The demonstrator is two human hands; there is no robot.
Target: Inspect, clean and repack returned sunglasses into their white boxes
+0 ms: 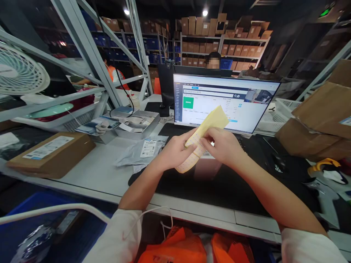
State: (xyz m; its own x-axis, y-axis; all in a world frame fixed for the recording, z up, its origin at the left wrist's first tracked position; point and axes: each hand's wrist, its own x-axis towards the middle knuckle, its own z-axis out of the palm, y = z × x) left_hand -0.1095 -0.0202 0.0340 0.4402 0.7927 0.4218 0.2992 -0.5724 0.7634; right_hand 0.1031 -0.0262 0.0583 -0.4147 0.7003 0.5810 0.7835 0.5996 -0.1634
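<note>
Yellow dotted piece (195, 138), one, held up at a slant above the black mat (175, 188), in front of the monitor (255, 113). Left hand (177, 150): clamped on its left side, thumb uppermost. Right hand (225, 144): pinched on its right edge. Leftward, on the table (105, 164): grey parcel (133, 153), labelled; brown box (59, 160), labelled, farther left.

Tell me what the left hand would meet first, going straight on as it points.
The yellow dotted item, which the left hand already holds; beyond it, probably the right hand, though depth is unclear.
</note>
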